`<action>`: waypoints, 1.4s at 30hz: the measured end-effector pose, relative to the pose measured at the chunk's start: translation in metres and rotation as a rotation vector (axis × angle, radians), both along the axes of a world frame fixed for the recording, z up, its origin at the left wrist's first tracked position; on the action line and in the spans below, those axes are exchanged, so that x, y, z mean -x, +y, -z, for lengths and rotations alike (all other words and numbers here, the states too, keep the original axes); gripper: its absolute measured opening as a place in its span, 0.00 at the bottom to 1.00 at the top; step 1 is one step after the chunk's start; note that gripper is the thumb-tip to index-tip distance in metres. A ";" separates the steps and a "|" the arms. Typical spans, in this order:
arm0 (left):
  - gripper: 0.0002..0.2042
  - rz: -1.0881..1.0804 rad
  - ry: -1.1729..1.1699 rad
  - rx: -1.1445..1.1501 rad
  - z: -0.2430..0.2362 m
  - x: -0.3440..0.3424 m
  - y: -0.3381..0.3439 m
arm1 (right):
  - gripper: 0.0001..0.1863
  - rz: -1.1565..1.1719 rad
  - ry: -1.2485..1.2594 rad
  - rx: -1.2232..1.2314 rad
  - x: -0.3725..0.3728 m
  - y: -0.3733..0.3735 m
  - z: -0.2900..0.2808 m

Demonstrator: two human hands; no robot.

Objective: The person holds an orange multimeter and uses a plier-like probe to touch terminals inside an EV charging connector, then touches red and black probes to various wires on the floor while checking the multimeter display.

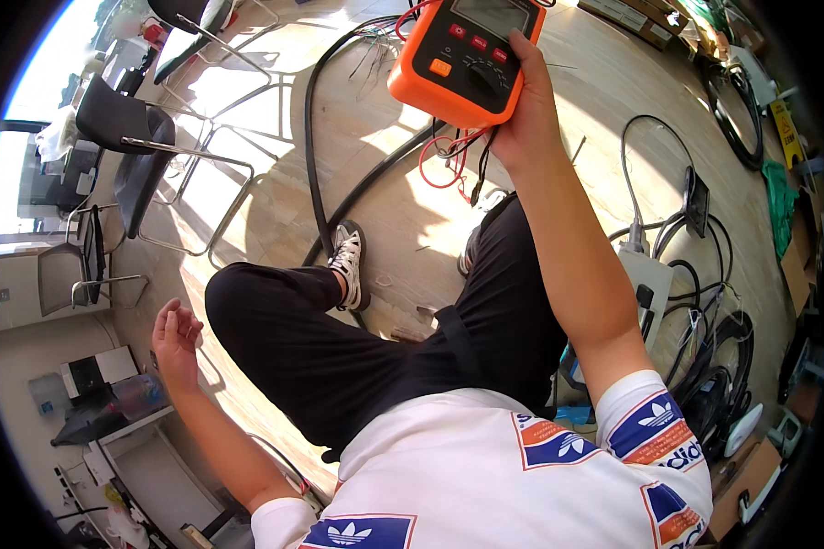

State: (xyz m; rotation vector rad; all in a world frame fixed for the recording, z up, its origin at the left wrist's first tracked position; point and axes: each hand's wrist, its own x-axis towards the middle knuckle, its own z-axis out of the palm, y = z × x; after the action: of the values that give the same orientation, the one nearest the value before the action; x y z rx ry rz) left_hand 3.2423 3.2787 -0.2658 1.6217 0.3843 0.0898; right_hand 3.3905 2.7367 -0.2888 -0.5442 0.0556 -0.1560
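Observation:
My right hand holds up an orange electrical test meter by its right side, with the thumb on its face near the buttons. The meter has a grey display, several small red buttons, an orange button and a black rotary dial. Red and black test leads hang below it, partly bunched. Out to the left, past my bent knee, my left hand is in the air with loosely curled fingers and nothing visible in it.
Thick black cables cross the tiled floor by my shoe; one ends in bare thin wires. A black chair stands at the left. On the right lie coiled black cables beside a pale box. A yellow sign is farther off.

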 end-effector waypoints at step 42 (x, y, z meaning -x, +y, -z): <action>0.20 0.913 0.181 -0.757 0.369 -0.402 -0.258 | 0.22 0.289 0.390 0.130 -0.025 -0.092 0.027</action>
State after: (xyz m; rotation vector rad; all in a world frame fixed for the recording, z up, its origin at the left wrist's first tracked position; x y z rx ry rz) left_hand 3.6446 3.0211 -0.6344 2.4152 -0.3331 -0.6807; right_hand 3.4158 2.6446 -0.3162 -0.6891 0.5083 -0.3353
